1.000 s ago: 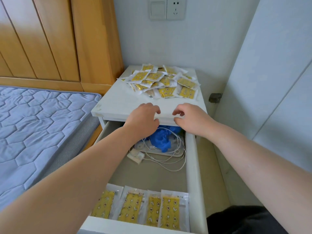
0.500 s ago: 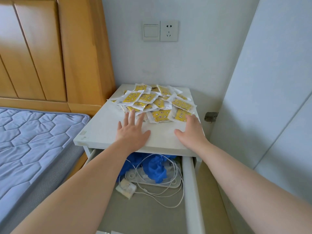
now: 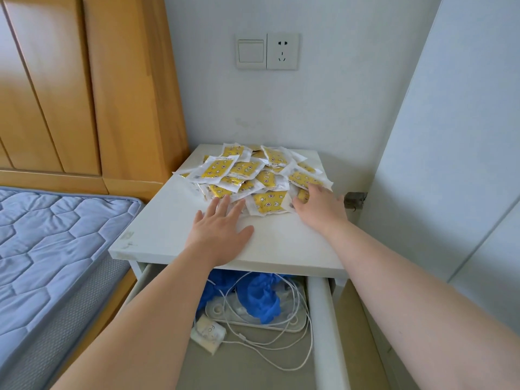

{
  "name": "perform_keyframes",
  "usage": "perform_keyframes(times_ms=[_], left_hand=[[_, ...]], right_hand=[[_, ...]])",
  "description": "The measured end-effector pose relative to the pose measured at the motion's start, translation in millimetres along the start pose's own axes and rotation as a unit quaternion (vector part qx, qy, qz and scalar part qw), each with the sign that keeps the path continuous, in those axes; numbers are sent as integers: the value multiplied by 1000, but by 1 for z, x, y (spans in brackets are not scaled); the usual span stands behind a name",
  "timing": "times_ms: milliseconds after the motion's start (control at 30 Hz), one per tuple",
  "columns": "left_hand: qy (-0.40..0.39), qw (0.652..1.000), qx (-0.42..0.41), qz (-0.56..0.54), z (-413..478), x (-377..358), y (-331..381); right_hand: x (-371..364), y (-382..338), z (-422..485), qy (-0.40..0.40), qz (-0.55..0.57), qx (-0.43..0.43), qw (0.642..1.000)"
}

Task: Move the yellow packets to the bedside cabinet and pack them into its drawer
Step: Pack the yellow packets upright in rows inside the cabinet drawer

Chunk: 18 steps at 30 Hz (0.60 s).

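Plainly, cabinet (image 3: 174, 220): white, beside the bed, packets on its top.
Drawer (image 3: 323, 333): pulled out; blue cloth (image 3: 261, 299) and white cords (image 3: 295, 358) inside.
Packets (image 3: 247, 170): heaped at the back of the top.
Left hand (image 3: 222, 232): flat, fingers straight, tips touching the heap, holding nothing.
Right hand (image 3: 323, 206): laid on the heap's right edge; a pinch cannot be told.
Progress: carrying looks done; packing mostly remains.
Hidden: the drawer's near end is cut off and its back is under the top.
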<state>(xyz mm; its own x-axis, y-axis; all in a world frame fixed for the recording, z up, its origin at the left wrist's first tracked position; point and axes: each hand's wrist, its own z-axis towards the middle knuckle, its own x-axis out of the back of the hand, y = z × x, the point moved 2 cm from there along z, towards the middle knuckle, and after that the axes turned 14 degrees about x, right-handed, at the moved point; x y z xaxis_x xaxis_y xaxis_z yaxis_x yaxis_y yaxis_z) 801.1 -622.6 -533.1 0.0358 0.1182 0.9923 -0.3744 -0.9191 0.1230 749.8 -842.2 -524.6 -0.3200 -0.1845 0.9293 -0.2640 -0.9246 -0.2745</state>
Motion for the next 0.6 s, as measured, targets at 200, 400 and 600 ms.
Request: perform_keyframes(times_ms=[200,400,600], left_hand=[[3,1000,-3,-21,-2,3,1],[9,999,-6,-32,-4,3,1],[25,999,-25,-40,-5,2,3]], right_hand=[[4,-7,-26,67,-54,67,994],[3,-11,-40,55,-14,77,995],[9,-16,-47,69,-19,44,996]])
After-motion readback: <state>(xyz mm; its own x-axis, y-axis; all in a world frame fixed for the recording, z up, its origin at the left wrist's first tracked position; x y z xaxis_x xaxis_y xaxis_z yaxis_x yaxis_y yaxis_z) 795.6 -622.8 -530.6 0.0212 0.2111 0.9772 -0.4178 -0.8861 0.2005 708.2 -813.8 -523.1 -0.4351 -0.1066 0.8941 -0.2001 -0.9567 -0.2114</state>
